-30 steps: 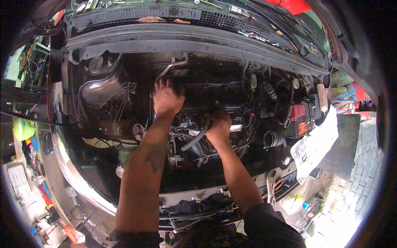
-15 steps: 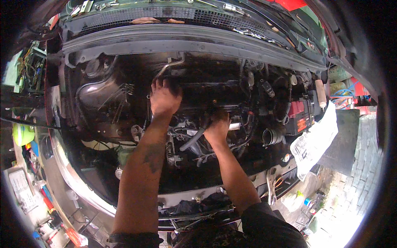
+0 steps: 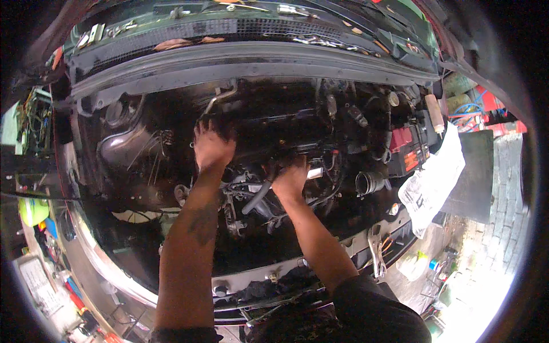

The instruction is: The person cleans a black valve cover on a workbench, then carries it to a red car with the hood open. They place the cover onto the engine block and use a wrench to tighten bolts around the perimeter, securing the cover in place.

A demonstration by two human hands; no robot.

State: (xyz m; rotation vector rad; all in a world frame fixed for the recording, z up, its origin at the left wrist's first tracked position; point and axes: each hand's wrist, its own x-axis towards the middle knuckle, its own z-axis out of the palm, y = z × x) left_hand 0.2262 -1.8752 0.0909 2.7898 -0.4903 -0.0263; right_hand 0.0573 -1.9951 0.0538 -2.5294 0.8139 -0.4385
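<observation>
In a car's engine bay, my left hand (image 3: 214,146) is closed, its bent fingers wrapped over the left end of a long dark engine part (image 3: 269,128). A bent metal pipe (image 3: 213,104) rises just beyond those fingertips. My right hand (image 3: 291,178) reaches down at the near side of the same part, fingers curled into shadow, so what they grip is hidden. A grey hose (image 3: 257,198) slants out beside that hand on its left. To its right lies a small pale silvery piece (image 3: 315,172). Cables and metal brackets (image 3: 231,214) sit between my forearms.
A ribbed round duct (image 3: 369,183) opens on the right, near a battery (image 3: 407,151) with red parts. White printed paper (image 3: 436,180) drapes over the right fender. Locking pliers (image 3: 376,251) rest on the front edge. Loose tools (image 3: 294,11) lie along the windscreen base.
The whole view has shifted, so the engine bay sits a little further left in it. Both hands keep nearly the same places on the engine.
</observation>
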